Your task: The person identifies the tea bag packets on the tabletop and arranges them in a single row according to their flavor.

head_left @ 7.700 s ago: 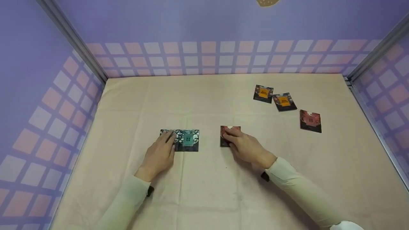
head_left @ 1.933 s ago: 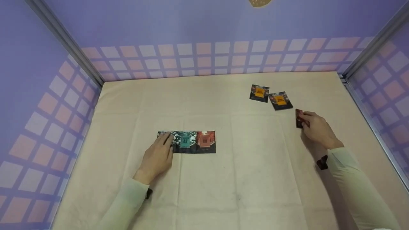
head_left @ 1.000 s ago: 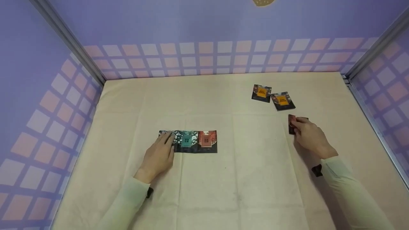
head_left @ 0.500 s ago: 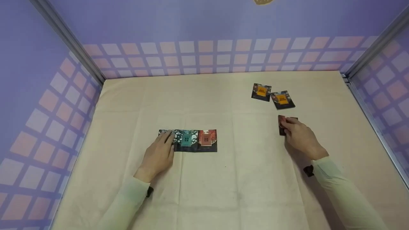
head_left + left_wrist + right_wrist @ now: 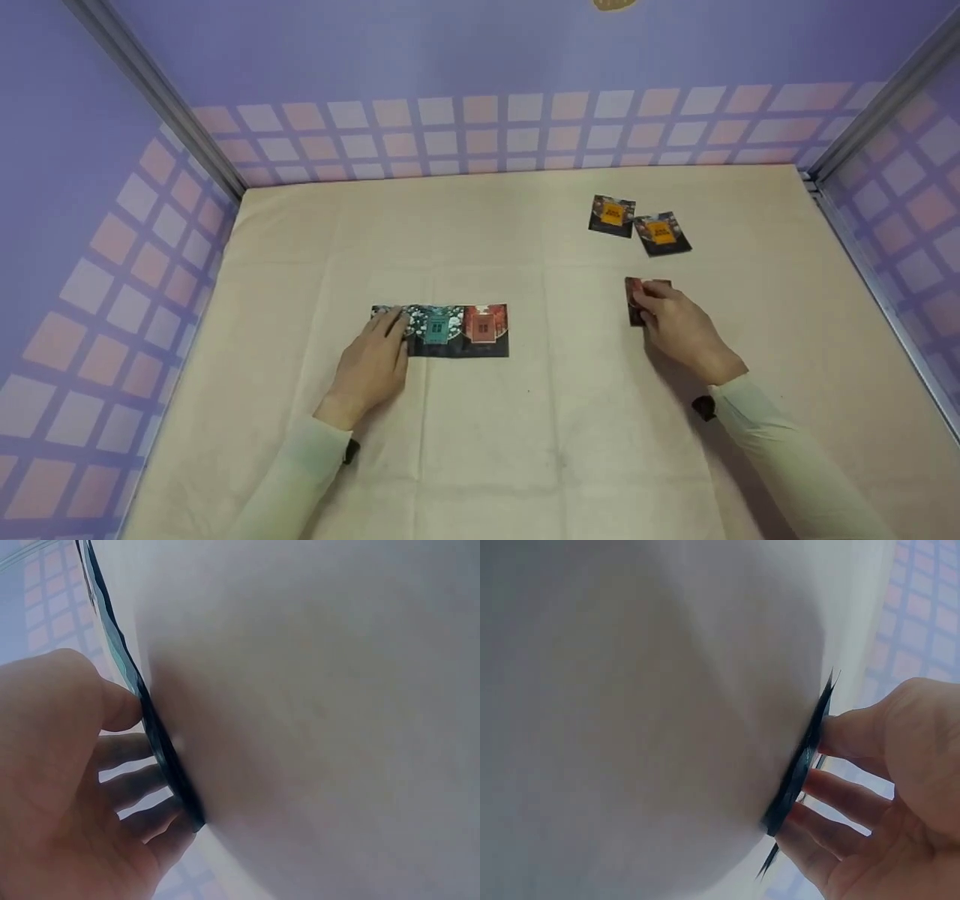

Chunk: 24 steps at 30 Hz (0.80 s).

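Right of centre on the pale cloth (image 5: pixel 480 450), the loose red packet (image 5: pixel 631 300) is held by the bent thumb and fingers of the right hand (image 5: pixel 686 334); whether it is lifted or slid flat cannot be told. To its left, well apart, a row is formed by a red-label packet (image 5: pixel 486 330), a teal packet (image 5: pixel 437 328) and a flowered packet (image 5: pixel 412 324). The last is partly covered by the left hand (image 5: pixel 371 367), whose extended fingers are rested on it without a grasp. Farther back, a farther orange-label packet (image 5: pixel 613 216) and a nearer orange-label packet (image 5: pixel 663 234) are laid almost corner to corner.

If the loose red packet were pushed in too low, the red-label packet could be overlapped or nudged crooked; if the left hand's pressure were eased, the whole row could be shifted.

Since half a second earlier, the loose red packet has been brought nearer the row, which has been kept in place.
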Motion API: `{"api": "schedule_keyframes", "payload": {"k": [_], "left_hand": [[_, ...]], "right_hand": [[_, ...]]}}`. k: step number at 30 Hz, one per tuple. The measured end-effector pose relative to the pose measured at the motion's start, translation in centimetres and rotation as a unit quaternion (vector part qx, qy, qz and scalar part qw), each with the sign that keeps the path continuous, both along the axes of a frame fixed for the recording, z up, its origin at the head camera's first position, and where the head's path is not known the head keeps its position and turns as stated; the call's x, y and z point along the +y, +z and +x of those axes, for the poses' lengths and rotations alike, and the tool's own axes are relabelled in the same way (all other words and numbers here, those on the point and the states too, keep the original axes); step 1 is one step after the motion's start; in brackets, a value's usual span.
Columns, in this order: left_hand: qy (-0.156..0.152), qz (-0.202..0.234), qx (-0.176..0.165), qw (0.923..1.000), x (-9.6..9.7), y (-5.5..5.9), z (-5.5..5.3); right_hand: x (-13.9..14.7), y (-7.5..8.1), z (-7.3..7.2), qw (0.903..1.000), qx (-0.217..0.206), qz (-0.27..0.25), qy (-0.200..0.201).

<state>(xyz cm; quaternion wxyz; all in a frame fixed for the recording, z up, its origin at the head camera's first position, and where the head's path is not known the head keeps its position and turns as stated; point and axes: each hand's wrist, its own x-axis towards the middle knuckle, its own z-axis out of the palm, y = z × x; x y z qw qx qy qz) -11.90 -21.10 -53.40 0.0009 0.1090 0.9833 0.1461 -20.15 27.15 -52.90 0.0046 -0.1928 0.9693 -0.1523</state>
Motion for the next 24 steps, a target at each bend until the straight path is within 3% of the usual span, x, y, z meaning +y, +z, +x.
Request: {"api": "schedule_keyframes", "payload": {"k": [5, 16, 24], "left_hand": [[-0.001, 0.004, 0.007, 1.0000, 0.0, 0.0, 0.0], [-0.012, 0.006, 0.032, 0.9994, 0.0, -0.3, 0.2], [-0.006, 0.002, 0.023, 0.9997, -0.1, -0.3, 0.2]], "right_hand": [[-1.4, -0.2, 0.5, 1.0000, 0.003, -0.005, -0.001], [-4.1, -0.6, 1.5, 0.9980, 0.038, -0.022, 0.046], [-5.7, -0.7, 1.7, 0.9974, 0.045, -0.025, 0.051]]}}
